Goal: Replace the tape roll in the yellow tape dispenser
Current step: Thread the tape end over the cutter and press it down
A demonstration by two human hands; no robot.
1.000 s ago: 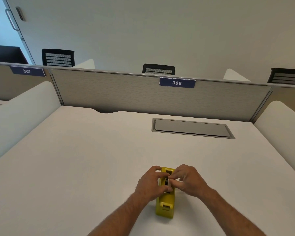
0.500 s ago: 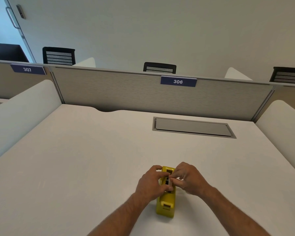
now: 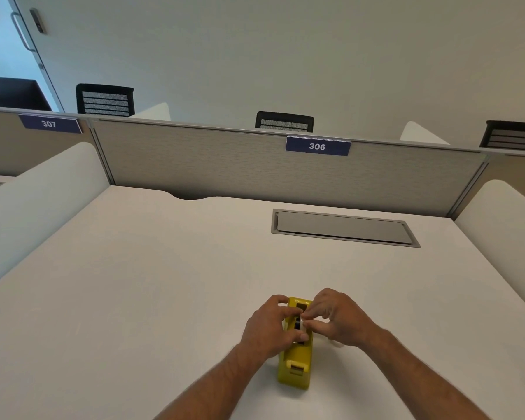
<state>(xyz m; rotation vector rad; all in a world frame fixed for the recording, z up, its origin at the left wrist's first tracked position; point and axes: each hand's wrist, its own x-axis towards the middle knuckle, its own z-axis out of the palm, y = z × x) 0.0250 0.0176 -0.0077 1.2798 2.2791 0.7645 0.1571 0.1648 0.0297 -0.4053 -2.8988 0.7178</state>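
Note:
The yellow tape dispenser (image 3: 296,363) stands on the white desk (image 3: 152,292) near its front edge, with its cutter end toward me. My left hand (image 3: 265,327) clasps the dispenser's left side, thumb laid across the top slot. My right hand (image 3: 337,321) arches over the right side, and its thumb and forefinger pinch the tape roll (image 3: 299,324) in the slot. Only a dark bit of the roll shows between the fingers. A small pale object (image 3: 337,344) peeks out on the desk under my right wrist; I cannot tell what it is.
A grey flip-lid cable hatch (image 3: 343,228) is set into the desk at the back right. A fabric partition (image 3: 225,165) with a "306" label closes the far edge. White curved side screens (image 3: 40,204) flank the desk left and right.
Both hands stay on the dispenser. My right hand's fingers have arched up a little at the slot, and the pale object under the wrist has come into view.

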